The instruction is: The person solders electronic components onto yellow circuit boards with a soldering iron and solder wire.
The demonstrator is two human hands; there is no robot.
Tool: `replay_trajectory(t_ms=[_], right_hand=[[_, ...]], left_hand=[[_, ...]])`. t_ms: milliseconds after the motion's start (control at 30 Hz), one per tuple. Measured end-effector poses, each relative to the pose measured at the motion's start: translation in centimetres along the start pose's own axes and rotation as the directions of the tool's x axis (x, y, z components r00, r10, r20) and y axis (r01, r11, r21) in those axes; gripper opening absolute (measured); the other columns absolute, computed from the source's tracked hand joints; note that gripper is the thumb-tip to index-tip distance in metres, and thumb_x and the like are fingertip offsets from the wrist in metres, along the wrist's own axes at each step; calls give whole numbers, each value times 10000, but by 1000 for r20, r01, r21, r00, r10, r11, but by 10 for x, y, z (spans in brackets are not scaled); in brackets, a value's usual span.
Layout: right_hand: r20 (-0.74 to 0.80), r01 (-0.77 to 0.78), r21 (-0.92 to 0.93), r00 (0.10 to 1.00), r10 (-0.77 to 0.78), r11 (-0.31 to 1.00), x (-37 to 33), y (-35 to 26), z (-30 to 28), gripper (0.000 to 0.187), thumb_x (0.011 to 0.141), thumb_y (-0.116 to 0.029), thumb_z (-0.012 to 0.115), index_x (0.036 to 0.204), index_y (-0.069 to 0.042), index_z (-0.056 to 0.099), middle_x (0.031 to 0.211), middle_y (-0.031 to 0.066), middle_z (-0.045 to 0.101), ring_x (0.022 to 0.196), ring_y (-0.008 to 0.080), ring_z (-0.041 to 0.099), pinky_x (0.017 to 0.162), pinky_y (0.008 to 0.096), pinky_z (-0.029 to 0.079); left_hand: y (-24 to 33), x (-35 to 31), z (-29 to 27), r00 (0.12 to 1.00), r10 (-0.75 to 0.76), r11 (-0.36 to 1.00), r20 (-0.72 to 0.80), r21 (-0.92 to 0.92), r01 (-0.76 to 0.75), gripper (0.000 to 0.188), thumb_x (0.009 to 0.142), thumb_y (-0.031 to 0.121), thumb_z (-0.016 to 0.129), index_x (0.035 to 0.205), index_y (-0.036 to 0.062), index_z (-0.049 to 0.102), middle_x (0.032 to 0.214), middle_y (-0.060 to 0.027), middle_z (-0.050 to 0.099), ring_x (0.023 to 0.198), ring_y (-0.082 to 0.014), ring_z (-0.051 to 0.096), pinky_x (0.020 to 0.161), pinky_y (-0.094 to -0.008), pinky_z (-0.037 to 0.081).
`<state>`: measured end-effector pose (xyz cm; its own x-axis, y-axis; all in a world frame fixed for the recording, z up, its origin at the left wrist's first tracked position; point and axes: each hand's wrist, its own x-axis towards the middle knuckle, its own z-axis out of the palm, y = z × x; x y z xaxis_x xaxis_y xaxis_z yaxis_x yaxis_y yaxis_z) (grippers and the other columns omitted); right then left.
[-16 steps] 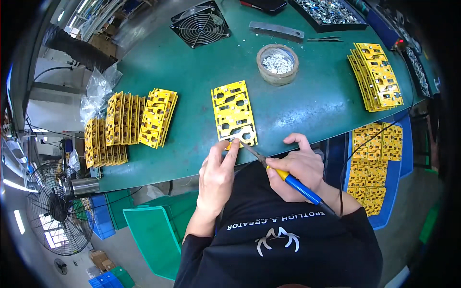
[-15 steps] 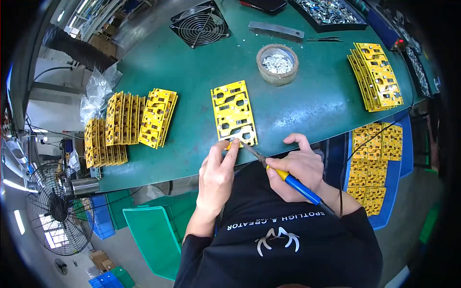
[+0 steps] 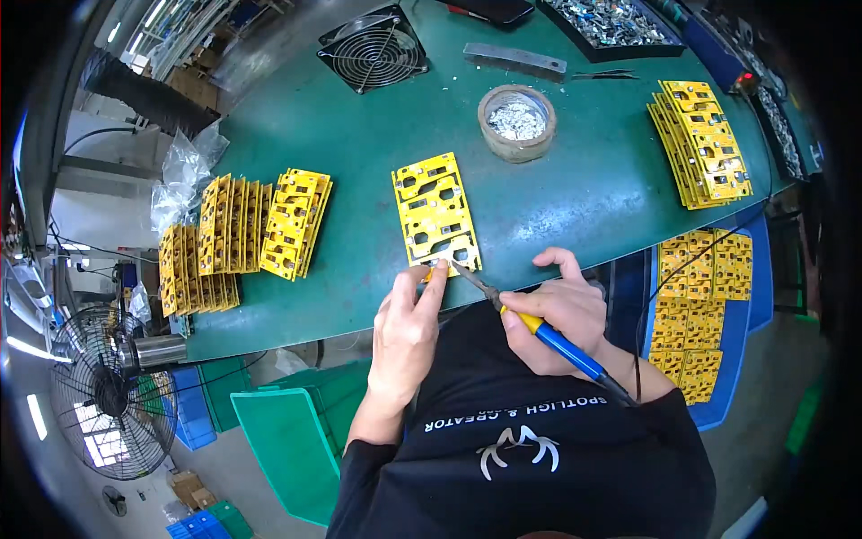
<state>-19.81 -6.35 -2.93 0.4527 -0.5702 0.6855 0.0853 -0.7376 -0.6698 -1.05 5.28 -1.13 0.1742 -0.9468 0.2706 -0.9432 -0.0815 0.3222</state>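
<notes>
A yellow circuit board (image 3: 436, 205) with dark cutouts lies on the green table in front of me. At its near edge, my left hand (image 3: 409, 323) has thumb and forefinger closed on the corner; any small part beneath the fingertips is hidden. My right hand (image 3: 564, 323) grips a soldering iron (image 3: 566, 349) with a blue and yellow handle, held like a pen. The iron's tip meets or nearly meets the board's near end, just right of my left forefinger; actual contact cannot be made out.
Yellow boards stand in rows (image 3: 235, 225) at left and in a stack (image 3: 702, 144) at right. Beyond the board sit a round bowl of silvery bits (image 3: 518, 124), a metal bar (image 3: 514, 61), tweezers (image 3: 606, 75) and a square fan (image 3: 374, 49). A blue bin (image 3: 736, 359) holds more boards.
The iron's tip has shifted very slightly at the board's near end. Both hands otherwise keep their places, and the board stays put.
</notes>
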Motion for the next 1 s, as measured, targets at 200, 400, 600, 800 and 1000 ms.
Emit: replay_trajectory(t_ms=[200, 400, 600, 800, 1000], right_hand=[[7, -8, -11, 1000, 8, 1000, 2, 0, -1, 201, 733, 0, 803, 926, -34, 765, 700, 57, 730, 554, 185, 682, 902, 466, 548], [-45, -34, -5, 998, 33, 999, 5, 3, -7, 168, 743, 6, 779, 910, -12, 774, 682, 64, 711, 533, 181, 650, 913, 480, 549], [-109, -56, -96, 993, 45, 994, 11, 12, -20, 185, 764, -8, 797, 949, -4, 788, 692, 73, 720, 560, 185, 675, 921, 476, 550], [-267, -106, -209, 962, 48, 972, 27, 32, -30, 213, 857, 8, 779, 1070, 10, 776, 870, 109, 783, 729, 212, 743, 980, 476, 524], [-194, -194, -240, 970, 148, 951, 31, 42, -22, 267, 885, -24, 802, 1150, -32, 775, 911, 107, 782, 751, 224, 738, 1014, 452, 504]], left_hand=[[-1, 0, 1, 1000, 2, 1000, -9, -7, -2, 599, 772, -161, 652, 1343, 17, 685, 1143, -171, 643, 892, -359, 712, 750, -437, 609], [0, 0, 2, 1000, 1, 1000, -17, 4, -1, 577, 789, -154, 656, 1337, 22, 688, 1139, -170, 646, 887, -357, 715, 752, -440, 613], [6, 2, 2, 1000, 10, 999, -11, -31, -11, 541, 810, -136, 670, 1329, 17, 685, 1111, -154, 640, 854, -339, 710, 747, -429, 609], [25, 6, 14, 978, 148, 986, -149, -49, -157, 403, 872, 26, 823, 1260, 20, 715, 1041, -107, 687, 810, -279, 726, 657, -379, 601], [28, 10, 4, 971, 125, 969, -201, -186, -164, 336, 866, -10, 813, 1192, -3, 734, 1054, -137, 724, 855, -300, 742, 715, -385, 614]])
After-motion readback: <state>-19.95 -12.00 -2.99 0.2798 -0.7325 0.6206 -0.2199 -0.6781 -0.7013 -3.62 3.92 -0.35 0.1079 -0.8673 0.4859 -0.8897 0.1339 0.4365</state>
